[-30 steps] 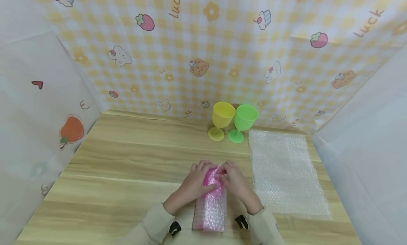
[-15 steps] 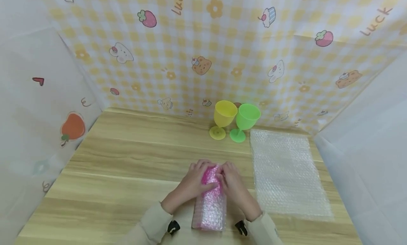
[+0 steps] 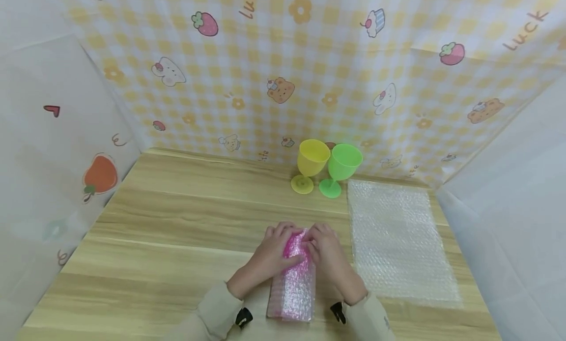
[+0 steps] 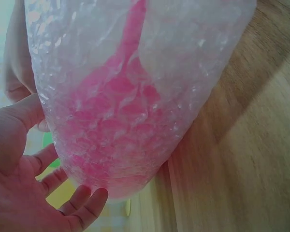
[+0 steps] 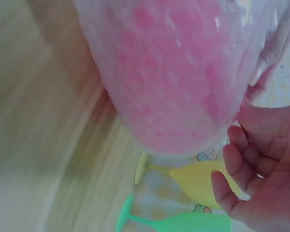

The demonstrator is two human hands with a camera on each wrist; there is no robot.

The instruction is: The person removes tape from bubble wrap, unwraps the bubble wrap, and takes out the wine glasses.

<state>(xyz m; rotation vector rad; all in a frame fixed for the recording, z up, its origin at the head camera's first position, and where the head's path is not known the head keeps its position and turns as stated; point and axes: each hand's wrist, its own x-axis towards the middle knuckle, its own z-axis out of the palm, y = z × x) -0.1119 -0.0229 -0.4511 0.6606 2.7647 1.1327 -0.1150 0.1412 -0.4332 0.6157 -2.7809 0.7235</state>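
Note:
A pink plastic goblet [image 4: 113, 96] lies on its side, rolled in clear bubble wrap [image 3: 294, 297]; its stem shows through in the left wrist view. My left hand [image 3: 270, 253] holds the roll, thumb across the top and fingers around the left side of the far end. At that same end, my right hand [image 3: 328, 251] has its thumb and forefinger pinched at the right edge of the wrap. The right wrist view shows the other fingers [image 5: 241, 162] of this hand loosely bent beside the bundle.
Behind the hands stand a yellow goblet [image 3: 311, 159] and a green goblet [image 3: 344, 163], close together by the checked cloth backdrop [image 3: 247, 75]. A flat sheet of bubble wrap [image 3: 400, 242] lies to the right on the wooden table [image 3: 168, 218]. White cloth walls [image 3: 40, 184] flank the table.
The head view has shifted slightly. Both hands keep their places at the far end of the wrapped goblet, with only tiny finger movements.

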